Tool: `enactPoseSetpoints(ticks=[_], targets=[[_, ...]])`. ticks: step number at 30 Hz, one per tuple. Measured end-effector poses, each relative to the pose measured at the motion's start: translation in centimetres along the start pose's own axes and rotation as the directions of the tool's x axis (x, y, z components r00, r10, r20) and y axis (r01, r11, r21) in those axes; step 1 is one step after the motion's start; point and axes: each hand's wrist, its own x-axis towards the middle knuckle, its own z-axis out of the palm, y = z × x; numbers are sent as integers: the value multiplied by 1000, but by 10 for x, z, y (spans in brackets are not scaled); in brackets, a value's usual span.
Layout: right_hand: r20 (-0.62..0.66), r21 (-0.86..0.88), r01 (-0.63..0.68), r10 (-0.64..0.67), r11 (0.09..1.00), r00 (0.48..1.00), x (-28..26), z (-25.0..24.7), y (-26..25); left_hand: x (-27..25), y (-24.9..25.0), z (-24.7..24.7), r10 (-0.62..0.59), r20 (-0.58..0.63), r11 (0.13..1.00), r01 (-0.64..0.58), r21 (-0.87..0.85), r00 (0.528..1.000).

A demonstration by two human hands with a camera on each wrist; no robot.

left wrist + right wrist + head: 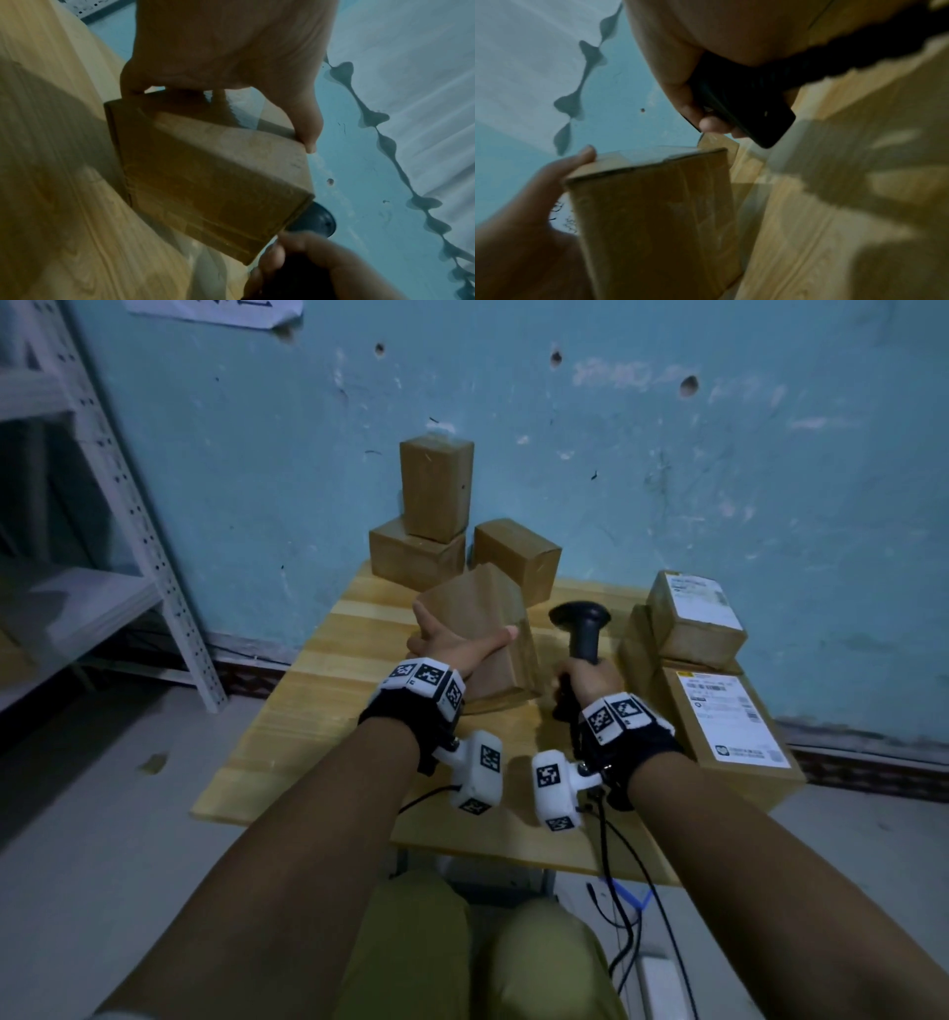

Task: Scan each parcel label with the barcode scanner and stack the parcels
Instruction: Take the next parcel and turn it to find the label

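Observation:
My left hand grips a brown cardboard parcel that stands tilted on the wooden table; thumb and fingers clasp opposite sides of the parcel. A white label with print shows on the parcel face turned towards the palm in the right wrist view. My right hand holds the black barcode scanner by its handle, head up, just right of the parcel. The scanner handle is wrapped by my fingers.
Three plain brown boxes sit at the table's back by the blue wall, one stacked on another. Two labelled parcels are stacked at the right edge. A metal shelf stands left. Cables hang below the table front.

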Motion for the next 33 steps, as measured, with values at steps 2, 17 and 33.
enactPoseSetpoints(ticks=[2,17,33], targets=[[52,55,36,-38,998,998,-3,4,-6,-1,0,0,6,2,1000,-6,4,1000],[173,-54,76,-66,996,983,-11,12,4,10,-19,-2,-55,-37,956,42,-291,998],[92,-105,46,-36,993,995,-10,15,23,16,-45,3,26,175,780,89,-619,984]])
